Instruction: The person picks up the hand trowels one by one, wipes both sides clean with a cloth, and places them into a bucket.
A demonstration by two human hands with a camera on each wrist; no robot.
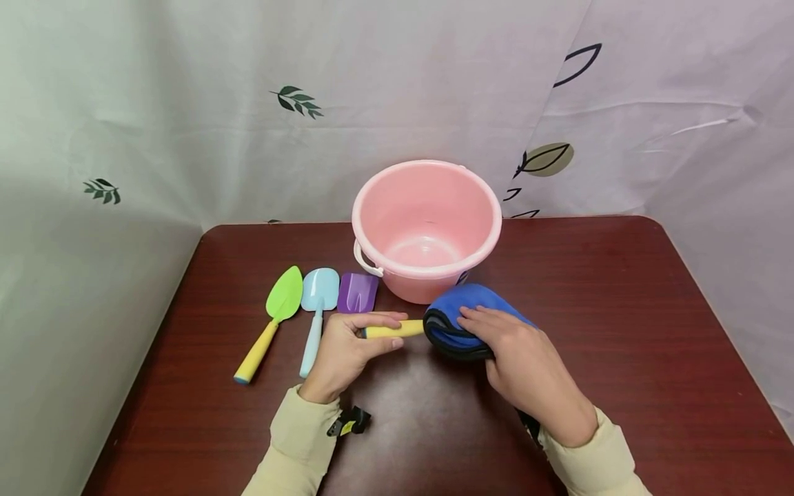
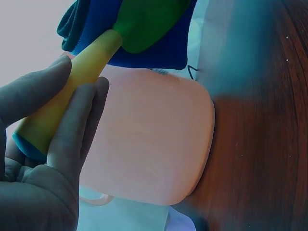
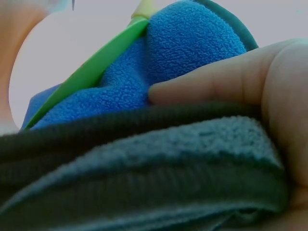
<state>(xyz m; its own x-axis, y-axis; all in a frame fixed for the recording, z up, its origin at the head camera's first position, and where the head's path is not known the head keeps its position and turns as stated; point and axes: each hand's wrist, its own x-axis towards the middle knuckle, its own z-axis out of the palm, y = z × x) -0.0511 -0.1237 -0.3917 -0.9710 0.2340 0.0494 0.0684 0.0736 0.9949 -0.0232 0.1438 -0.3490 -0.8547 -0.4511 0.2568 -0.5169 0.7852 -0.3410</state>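
My left hand [image 1: 347, 350] grips the yellow handle of a toy trowel [image 1: 397, 330], thumb on one side and fingers on the other. In the left wrist view the trowel's green blade [image 2: 147, 24] lies against a folded blue towel [image 2: 174, 54]. My right hand [image 1: 527, 365] holds this black-edged towel [image 1: 474, 300] around the blade, which the cloth hides in the head view. From the right wrist, the green blade [image 3: 91, 72] shows edge-on against the fluffy blue cloth [image 3: 192, 41], with the thumb pressing into the fold.
A pink bucket [image 1: 428, 282] with a white handle [image 1: 366, 260] stands just behind the hands. To its left lie a purple shovel head [image 1: 358, 292], a light blue shovel [image 1: 320, 289] and a green trowel with a yellow handle [image 1: 284, 295]. A patterned curtain [image 1: 397, 83] hangs behind the brown table [image 1: 620, 310].
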